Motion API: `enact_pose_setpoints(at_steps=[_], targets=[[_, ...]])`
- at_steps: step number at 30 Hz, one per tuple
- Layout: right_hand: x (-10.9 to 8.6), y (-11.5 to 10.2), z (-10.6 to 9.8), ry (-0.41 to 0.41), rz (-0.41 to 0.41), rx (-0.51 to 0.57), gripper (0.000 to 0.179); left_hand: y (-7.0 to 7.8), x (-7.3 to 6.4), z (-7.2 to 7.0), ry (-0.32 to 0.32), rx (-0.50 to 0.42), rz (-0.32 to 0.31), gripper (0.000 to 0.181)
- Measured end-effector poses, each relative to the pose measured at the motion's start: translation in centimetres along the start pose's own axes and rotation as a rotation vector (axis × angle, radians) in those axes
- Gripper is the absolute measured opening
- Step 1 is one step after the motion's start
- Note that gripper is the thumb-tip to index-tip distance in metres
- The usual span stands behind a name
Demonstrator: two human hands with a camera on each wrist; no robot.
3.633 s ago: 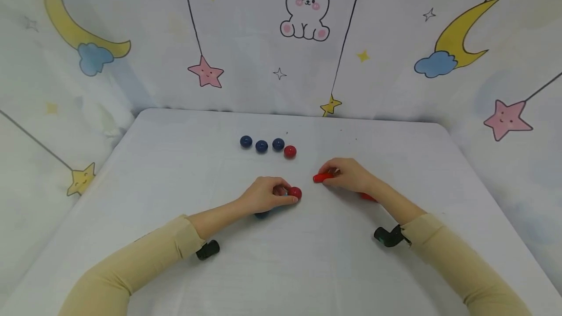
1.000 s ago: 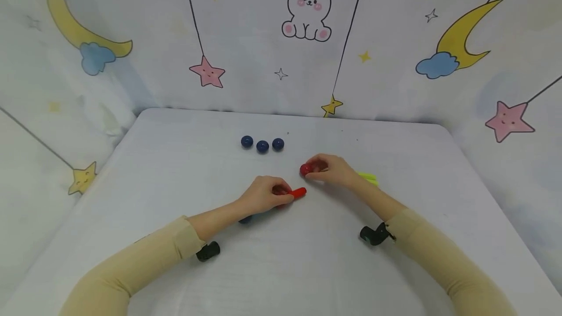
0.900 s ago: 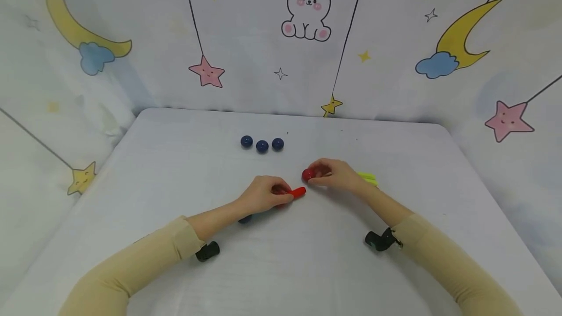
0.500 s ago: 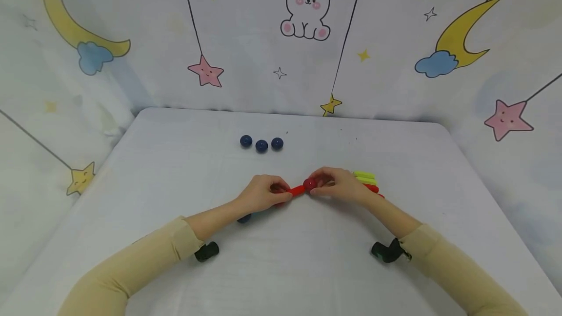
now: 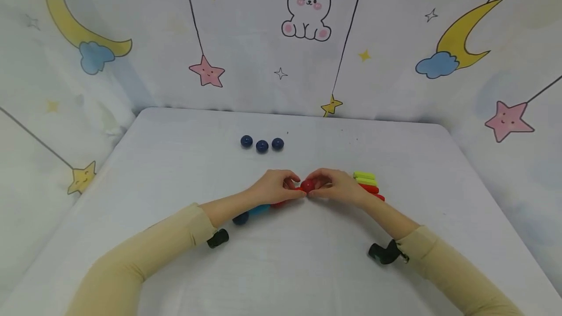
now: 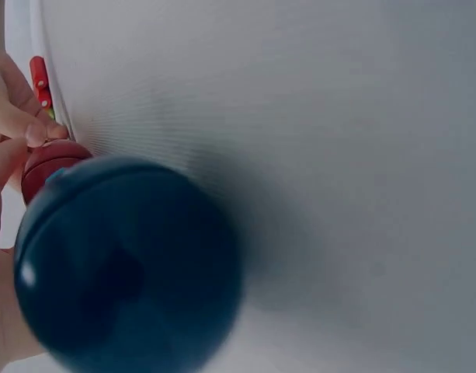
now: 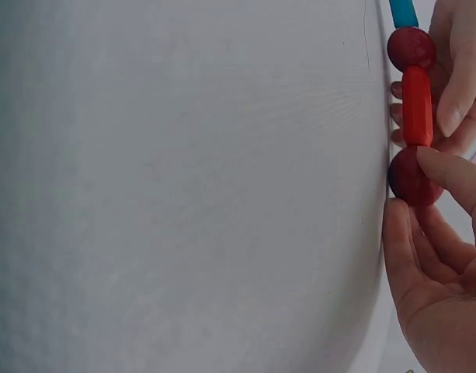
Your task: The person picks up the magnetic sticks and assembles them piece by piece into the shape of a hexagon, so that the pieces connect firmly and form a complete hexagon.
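A row of joined pieces runs between my hands: a dark blue ball [image 5: 240,218], a light blue rod [image 5: 259,209], a red ball [image 7: 411,48], a red rod [image 7: 417,107] and a second red ball [image 5: 308,186] at the right end. Fingers and thumb of my left hand [image 5: 274,187] grip the red rod, partly covering it in the head view. My right hand [image 5: 335,187] pinches the end red ball, which sits against the rod's tip in the right wrist view. The dark blue ball looms large in the left wrist view.
Three loose dark blue balls [image 5: 262,146] lie toward the back of the white table [image 5: 184,160]. Yellow-green rods [image 5: 365,178] and red rods [image 5: 370,188] lie beside my right wrist. A printed cloth backdrop [image 5: 250,38] stands behind the table.
My right hand took the red ball from the back group and brought it to the red rod's end. My left hand has shifted right along the row, closer to that ball.
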State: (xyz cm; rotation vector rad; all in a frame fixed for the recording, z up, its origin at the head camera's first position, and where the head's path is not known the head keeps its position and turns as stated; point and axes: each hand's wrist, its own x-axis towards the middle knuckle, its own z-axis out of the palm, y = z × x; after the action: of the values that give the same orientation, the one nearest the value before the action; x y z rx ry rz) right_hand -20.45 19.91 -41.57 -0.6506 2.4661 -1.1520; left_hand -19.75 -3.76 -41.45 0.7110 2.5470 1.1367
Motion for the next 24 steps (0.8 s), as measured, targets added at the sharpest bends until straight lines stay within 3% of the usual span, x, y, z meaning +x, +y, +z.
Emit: enact_pose_setpoints(at_steps=[7,12,17,24], targets=[[-0.7,0.0,-0.7,-0.005,-0.003,0.006,0.035,0.4,1.1,0.8,-0.025,0.009,-0.013,0.033],[-2.1,0.7,-3.7,0.111,-0.006,-0.091,0.028,0.3,1.1,1.0,-0.015,-0.014,-0.015,0.032],[-4.0,2.6,-7.5,0.213,0.074,-0.210,0.025,0.2,1.0,1.1,-0.012,-0.023,-0.012,0.033],[-5.6,4.9,-9.8,0.157,0.206,-0.257,0.026,0.1,0.9,1.0,-0.013,-0.039,-0.013,0.033]])
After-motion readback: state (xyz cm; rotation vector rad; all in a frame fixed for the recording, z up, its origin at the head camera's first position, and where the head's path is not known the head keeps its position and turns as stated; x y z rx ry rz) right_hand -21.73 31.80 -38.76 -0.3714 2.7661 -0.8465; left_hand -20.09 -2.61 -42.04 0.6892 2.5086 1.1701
